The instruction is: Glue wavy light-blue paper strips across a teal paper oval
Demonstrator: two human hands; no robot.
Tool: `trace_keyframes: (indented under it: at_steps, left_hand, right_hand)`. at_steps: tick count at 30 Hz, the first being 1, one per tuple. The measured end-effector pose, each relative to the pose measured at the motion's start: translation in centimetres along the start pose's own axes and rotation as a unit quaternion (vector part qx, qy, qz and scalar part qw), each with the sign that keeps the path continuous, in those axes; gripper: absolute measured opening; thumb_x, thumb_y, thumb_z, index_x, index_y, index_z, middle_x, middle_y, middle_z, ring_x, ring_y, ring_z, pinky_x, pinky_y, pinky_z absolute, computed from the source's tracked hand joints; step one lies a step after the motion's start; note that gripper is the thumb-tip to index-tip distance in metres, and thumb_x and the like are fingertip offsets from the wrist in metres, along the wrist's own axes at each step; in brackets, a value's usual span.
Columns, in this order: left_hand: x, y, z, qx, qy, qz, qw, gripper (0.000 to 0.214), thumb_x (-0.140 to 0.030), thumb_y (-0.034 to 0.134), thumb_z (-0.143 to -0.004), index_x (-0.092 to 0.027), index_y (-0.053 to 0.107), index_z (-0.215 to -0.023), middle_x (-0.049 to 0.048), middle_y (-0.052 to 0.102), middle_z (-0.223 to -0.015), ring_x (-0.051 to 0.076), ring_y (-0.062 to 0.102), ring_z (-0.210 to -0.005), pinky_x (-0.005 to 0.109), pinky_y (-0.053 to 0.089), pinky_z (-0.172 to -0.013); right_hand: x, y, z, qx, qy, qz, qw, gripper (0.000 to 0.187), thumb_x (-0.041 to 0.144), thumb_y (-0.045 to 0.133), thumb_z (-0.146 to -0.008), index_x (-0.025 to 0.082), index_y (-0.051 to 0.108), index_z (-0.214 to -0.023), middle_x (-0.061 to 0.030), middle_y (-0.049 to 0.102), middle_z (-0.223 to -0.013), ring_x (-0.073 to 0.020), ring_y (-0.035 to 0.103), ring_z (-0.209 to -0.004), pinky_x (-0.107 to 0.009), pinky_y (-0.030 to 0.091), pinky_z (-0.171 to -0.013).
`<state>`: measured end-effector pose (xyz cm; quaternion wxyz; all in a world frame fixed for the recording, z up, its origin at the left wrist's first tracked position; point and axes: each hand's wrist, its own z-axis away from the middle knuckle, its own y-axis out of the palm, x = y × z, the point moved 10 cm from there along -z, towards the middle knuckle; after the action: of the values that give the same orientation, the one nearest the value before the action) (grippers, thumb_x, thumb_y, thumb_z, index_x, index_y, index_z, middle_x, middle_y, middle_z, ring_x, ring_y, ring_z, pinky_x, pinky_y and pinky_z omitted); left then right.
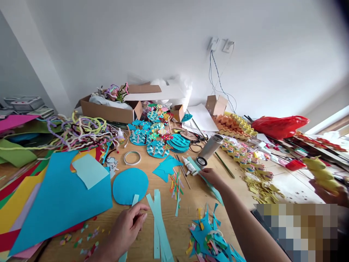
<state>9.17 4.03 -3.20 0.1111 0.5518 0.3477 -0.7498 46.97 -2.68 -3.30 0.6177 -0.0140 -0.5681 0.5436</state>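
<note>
Near the front edge, my left hand [129,225] has curled fingers closed over a narrow light-blue paper strip [135,199], whose far end overlaps a blue paper oval [131,186]. More light-blue strips [158,222] lie just right of that hand. My right hand [213,177] reaches forward with its fingers closed on a piece of light-blue paper [216,193]; its thumb is hidden. Just left of it lies a white glue bottle [190,166]. Behind it a metal flask [211,146] leans, beside a dark-rimmed round lid [201,161].
Coloured paper sheets [73,193] cover the left, below tangled pipe cleaners [79,129]. Decorated blue paper crafts [152,136] stand at the back. Paper scraps [207,233] lie front right. At far right, another person's hand [324,193] holds a yellow egg-carton piece [323,174].
</note>
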Motion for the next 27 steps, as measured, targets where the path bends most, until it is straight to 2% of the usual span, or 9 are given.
trace_keyframes:
  at_steps: [3, 6, 8, 13, 18, 20, 22, 24, 27]
  left_hand:
    - [0.7, 0.2, -0.2, -0.004, -0.002, -0.003, 1.000, 0.036, -0.046, 0.036, -0.090, -0.020, 0.058, -0.101, -0.0034, 0.049, -0.057, 0.013, 0.050, -0.055, 0.021, 0.039, -0.053]
    - [1.1, 0.3, -0.3, -0.007, -0.006, -0.005, 1.000, 0.037, -0.048, 0.037, -0.089, -0.020, 0.059, -0.100, -0.0034, 0.050, -0.056, 0.014, 0.051, -0.055, 0.021, 0.039, -0.052]
    - [1.0, 0.3, -0.3, -0.006, -0.007, -0.008, 1.000, 0.037, -0.048, 0.038, -0.089, -0.020, 0.060, -0.100, -0.0031, 0.051, -0.056, 0.014, 0.052, -0.055, 0.021, 0.040, -0.053]
    - [0.8, 0.4, -0.3, 0.005, -0.015, -0.012, 1.000, 0.037, -0.047, 0.038, -0.089, -0.019, 0.060, -0.100, -0.0025, 0.053, -0.057, 0.014, 0.053, -0.055, 0.022, 0.040, -0.054]
    - [0.6, 0.5, -0.3, 0.005, -0.004, -0.013, 1.000, 0.035, -0.048, 0.038, -0.089, -0.022, 0.060, -0.098, -0.0031, 0.053, -0.056, 0.015, 0.053, -0.055, 0.022, 0.039, -0.053]
    - [0.5, 0.5, -0.3, 0.005, -0.004, -0.019, 1.000, 0.035, -0.047, 0.038, -0.089, -0.022, 0.060, -0.097, -0.0029, 0.053, -0.056, 0.015, 0.053, -0.055, 0.022, 0.040, -0.054]
    - [0.5, 0.4, -0.3, 0.006, -0.005, -0.022, 1.000, 0.036, -0.047, 0.037, -0.089, -0.021, 0.060, -0.098, -0.0026, 0.053, -0.057, 0.015, 0.054, -0.056, 0.023, 0.040, -0.055]
    - [0.4, 0.4, -0.3, 0.005, -0.007, -0.020, 1.000, 0.037, -0.048, 0.037, -0.089, -0.020, 0.060, -0.099, -0.0026, 0.053, -0.056, 0.015, 0.054, -0.056, 0.023, 0.039, -0.054]
    - [0.4, 0.3, -0.2, 0.003, -0.010, -0.018, 1.000, 0.038, -0.048, 0.037, -0.089, -0.020, 0.060, -0.099, -0.0027, 0.053, -0.056, 0.015, 0.054, -0.055, 0.023, 0.039, -0.054]
  right_hand:
    - [-0.3, 0.8, -1.2, 0.006, 0.025, 0.050, 0.998, 0.015, 0.026, 0.061, -0.087, 0.011, 0.062, -0.087, -0.0020, 0.063, -0.083, -0.0161, 0.062, -0.079, -0.029, 0.052, -0.069]
    - [-0.3, 1.6, -1.6, 0.030, 0.042, 0.080, 0.995, 0.028, 0.034, 0.056, -0.091, 0.015, 0.058, -0.113, -0.0060, 0.061, -0.110, -0.0174, 0.062, -0.091, -0.036, 0.054, -0.078]
    - [-0.3, 1.6, -1.7, 0.035, 0.043, 0.097, 0.994, 0.032, 0.035, 0.056, -0.091, 0.016, 0.056, -0.118, -0.0072, 0.059, -0.117, -0.0197, 0.061, -0.097, -0.040, 0.053, -0.082]
    - [-0.3, 1.2, -1.5, 0.039, 0.022, 0.133, 0.990, 0.034, 0.036, 0.057, -0.091, 0.016, 0.056, -0.119, -0.0069, 0.058, -0.119, -0.0219, 0.060, -0.101, -0.041, 0.052, -0.084]
    - [-0.1, 1.6, -1.1, 0.037, -0.012, 0.163, 0.986, 0.033, 0.035, 0.056, -0.091, 0.016, 0.056, -0.118, -0.0068, 0.058, -0.117, -0.0201, 0.060, -0.098, -0.040, 0.052, -0.083]
    - [0.5, 1.5, -0.8, 0.016, -0.036, 0.182, 0.983, 0.031, 0.035, 0.058, -0.090, 0.015, 0.057, -0.115, -0.0073, 0.060, -0.114, -0.0194, 0.061, -0.096, -0.039, 0.052, -0.081]
    - [1.4, 1.1, -0.4, -0.021, -0.064, 0.204, 0.977, 0.024, 0.033, 0.052, -0.093, 0.014, 0.063, -0.102, -0.0088, 0.064, -0.104, -0.0221, 0.061, -0.096, -0.037, 0.049, -0.081]
    - [2.6, 0.8, 0.3, -0.059, -0.095, 0.224, 0.968, 0.030, 0.033, 0.044, -0.095, 0.014, 0.066, -0.088, -0.0114, 0.067, -0.092, -0.0256, 0.062, -0.096, -0.034, 0.045, -0.079]
    - [4.3, 1.5, 1.4, -0.089, -0.142, 0.243, 0.955, 0.032, 0.040, 0.046, -0.092, 0.016, 0.066, -0.087, -0.0129, 0.067, -0.091, -0.0280, 0.061, -0.097, -0.033, 0.042, -0.080]
